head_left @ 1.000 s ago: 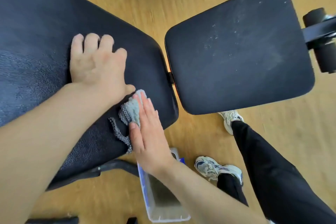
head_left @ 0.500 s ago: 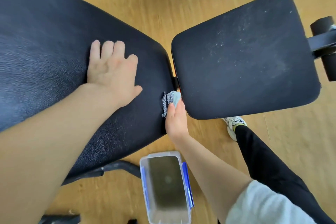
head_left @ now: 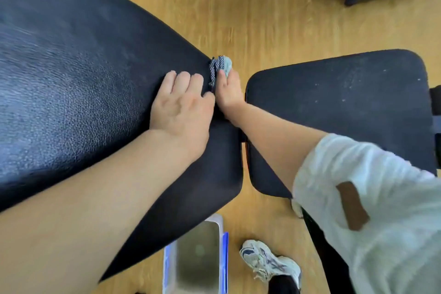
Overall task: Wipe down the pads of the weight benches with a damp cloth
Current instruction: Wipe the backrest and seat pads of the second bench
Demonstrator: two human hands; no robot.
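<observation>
Head view, left hand (head_left: pixel 181 107) fingers flat on back pad (head_left: pixel 83 67), right hand (head_left: pixel 230 93) gripping cloth (head_left: pixel 225 65) at its edge, seat pad (head_left: pixel 346 102) just beside.

1. Large pad (head_left: pixel 83 79): black, with a pebbled grain.
2. Seat pad (head_left: pixel 346 102), right of the large pad: black, flecked with pale specks.
3. Cloth (head_left: pixel 220 67), at the large pad's far edge: pale grey-blue, part dark-and-white weave.
4. Floor (head_left: pixel 262 7) beneath: honey-yellow wood grain.
5. Sleeve (head_left: pixel 381 198): white, with a brown patch.
</observation>
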